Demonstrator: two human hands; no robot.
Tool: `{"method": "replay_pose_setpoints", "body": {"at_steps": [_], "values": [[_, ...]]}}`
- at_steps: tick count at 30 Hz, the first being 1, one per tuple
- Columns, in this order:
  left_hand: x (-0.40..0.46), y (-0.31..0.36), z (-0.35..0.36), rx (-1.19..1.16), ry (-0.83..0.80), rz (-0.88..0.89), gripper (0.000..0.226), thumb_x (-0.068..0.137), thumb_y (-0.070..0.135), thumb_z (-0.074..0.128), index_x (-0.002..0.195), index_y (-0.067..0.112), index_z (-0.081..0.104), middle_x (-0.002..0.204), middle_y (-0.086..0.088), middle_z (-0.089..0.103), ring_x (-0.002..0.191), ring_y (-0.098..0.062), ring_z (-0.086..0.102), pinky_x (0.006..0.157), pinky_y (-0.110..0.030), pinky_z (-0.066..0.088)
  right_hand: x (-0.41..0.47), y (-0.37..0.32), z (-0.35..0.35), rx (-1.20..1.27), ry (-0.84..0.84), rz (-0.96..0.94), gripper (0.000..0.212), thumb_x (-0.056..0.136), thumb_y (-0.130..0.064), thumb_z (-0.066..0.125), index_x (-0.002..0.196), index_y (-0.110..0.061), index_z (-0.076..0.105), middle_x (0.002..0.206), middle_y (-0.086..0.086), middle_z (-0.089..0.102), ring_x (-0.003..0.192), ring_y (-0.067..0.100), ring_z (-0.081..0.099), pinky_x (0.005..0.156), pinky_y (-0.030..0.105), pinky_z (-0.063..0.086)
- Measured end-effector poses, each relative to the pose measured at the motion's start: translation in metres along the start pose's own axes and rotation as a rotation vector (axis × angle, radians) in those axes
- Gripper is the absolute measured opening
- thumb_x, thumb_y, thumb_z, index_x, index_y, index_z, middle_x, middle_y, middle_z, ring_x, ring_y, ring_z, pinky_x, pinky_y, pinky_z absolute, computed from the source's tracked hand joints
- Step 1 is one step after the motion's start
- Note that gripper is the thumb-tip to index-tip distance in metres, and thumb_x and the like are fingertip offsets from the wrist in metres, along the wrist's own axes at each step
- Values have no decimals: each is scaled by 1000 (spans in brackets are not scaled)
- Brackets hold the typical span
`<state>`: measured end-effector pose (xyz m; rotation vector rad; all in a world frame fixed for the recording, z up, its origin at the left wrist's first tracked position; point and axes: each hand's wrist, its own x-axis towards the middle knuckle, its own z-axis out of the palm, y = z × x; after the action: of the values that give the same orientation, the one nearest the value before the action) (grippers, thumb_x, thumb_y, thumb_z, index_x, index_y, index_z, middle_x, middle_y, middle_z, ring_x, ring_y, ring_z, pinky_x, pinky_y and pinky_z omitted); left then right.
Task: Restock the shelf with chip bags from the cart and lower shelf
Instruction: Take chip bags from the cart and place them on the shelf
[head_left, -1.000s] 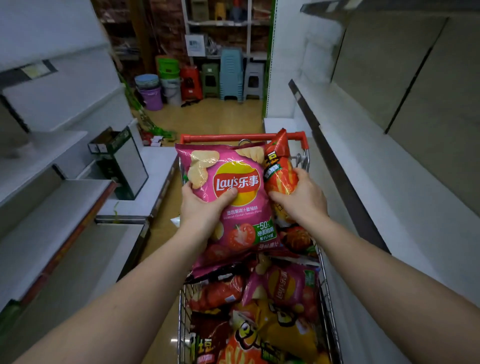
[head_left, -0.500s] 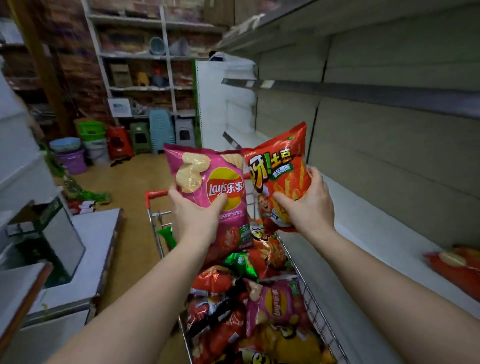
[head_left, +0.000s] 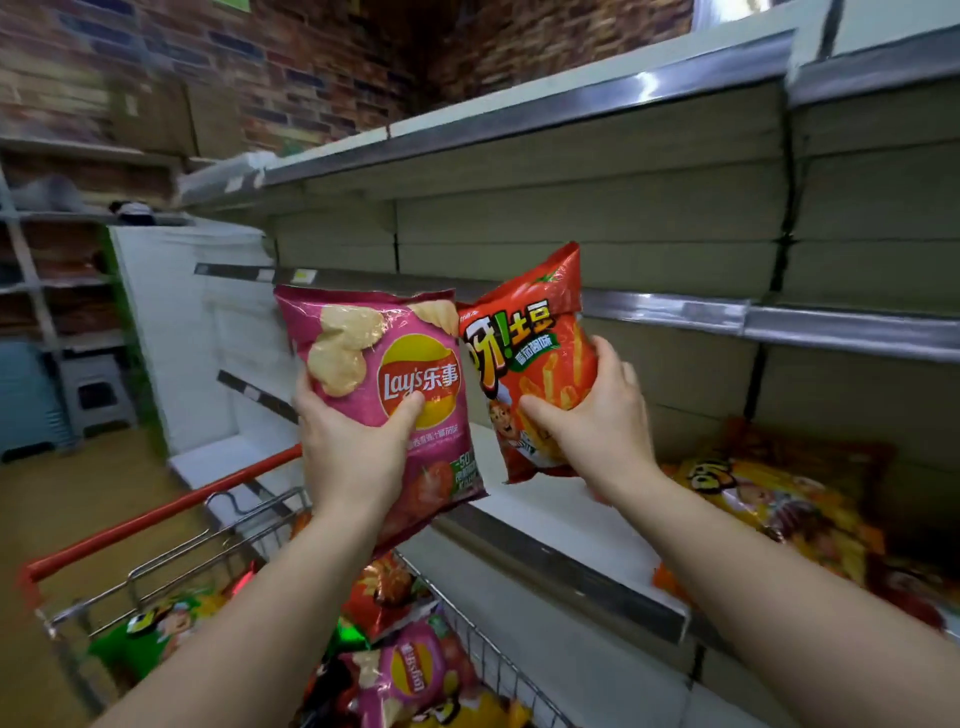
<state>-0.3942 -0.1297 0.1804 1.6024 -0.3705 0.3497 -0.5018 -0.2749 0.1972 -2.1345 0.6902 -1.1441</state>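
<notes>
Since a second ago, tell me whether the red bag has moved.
Yes. The red bag in the right hand rose from the cart toward the shelf.

A pink chip bag (head_left: 384, 374) is gripped by the left hand (head_left: 353, 452), a red bag (head_left: 530, 364) by the right hand (head_left: 602, 421), above the cart (head_left: 156, 519)
</notes>
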Motion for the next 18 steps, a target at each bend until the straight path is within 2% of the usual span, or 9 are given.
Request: {"method": "replay_pose_setpoints", "body": {"at_steps": [5, 9, 12, 16, 18], "values": [[-26, 52, 38, -108, -117, 67, 93, 75, 36, 78, 145, 18, 21, 136, -5, 49, 119, -22, 52, 88, -30, 38, 1, 8, -73, -57, 138, 10, 88, 75, -42, 74, 144, -19, 25, 134, 4, 40, 123, 19, 42, 93, 28, 37], [-52, 80, 62, -178, -195, 85, 92, 74, 35, 78, 145, 19, 21, 133, -4, 49, 108, -15, 51, 87, -31, 40, -2, 22, -124, -102, 214, 27, 88, 72, -47, 74, 143, -20, 28, 130, 4, 43, 121, 19, 44, 94, 31, 39], [-76, 90, 78, -222, -247, 79, 93, 73, 35, 79, 144, 20, 21, 132, -4, 50, 112, -20, 54, 88, -33, 43, -11, 35, -157, -139, 243, 34, 86, 73, -47, 73, 142, -20, 30, 129, 3, 44, 120, 19, 45, 95, 33, 40], [-105, 100, 96, -265, -297, 78, 92, 73, 36, 79, 145, 20, 22, 129, -1, 49, 111, -16, 52, 84, -31, 41, -27, 47, -193, -198, 282, 41, 83, 73, -47, 72, 141, -20, 33, 128, 2, 47, 118, 19, 48, 96, 35, 41], [-116, 107, 105, -281, -331, 72, 92, 73, 35, 79, 144, 19, 23, 131, -3, 50, 115, -21, 53, 86, -31, 41, -34, 49, -209, -225, 309, 56, 81, 74, -46, 72, 141, -20, 35, 127, 3, 47, 118, 19, 48, 95, 34, 41]]}}
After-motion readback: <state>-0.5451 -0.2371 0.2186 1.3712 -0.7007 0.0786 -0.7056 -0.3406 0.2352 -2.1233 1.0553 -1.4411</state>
